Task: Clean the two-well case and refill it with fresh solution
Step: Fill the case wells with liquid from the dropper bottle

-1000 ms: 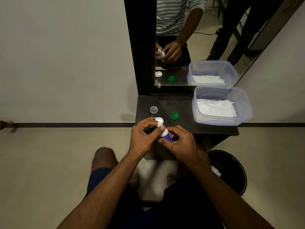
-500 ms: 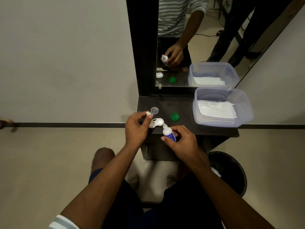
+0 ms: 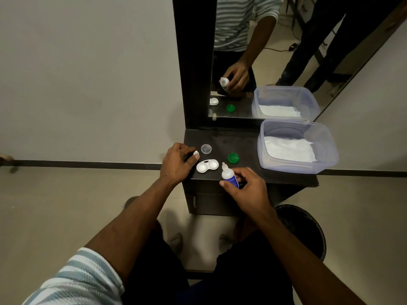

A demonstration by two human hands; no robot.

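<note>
The white two-well case (image 3: 207, 165) lies open on the dark shelf (image 3: 240, 144), both wells uncovered. My right hand (image 3: 246, 190) grips a small white bottle with a blue label (image 3: 229, 176), upright, its bare nozzle just right of the case. My left hand (image 3: 177, 165) pinches the bottle's small white cap (image 3: 196, 153) at the shelf's left edge, beside the case. A clear round lid (image 3: 206, 149) and a green lid (image 3: 233, 158) lie loose on the shelf behind the case.
A clear plastic tub (image 3: 326, 155) with white tissue inside fills the shelf's right end. A mirror (image 3: 264, 62) stands at the back. A black bin (image 3: 308, 227) sits on the floor at lower right, under the shelf edge.
My left hand pulled the cap off the bottle and carried it left to the shelf edge. The case, earlier hidden by my hands, now lies exposed. The bottle stays in my right hand.
</note>
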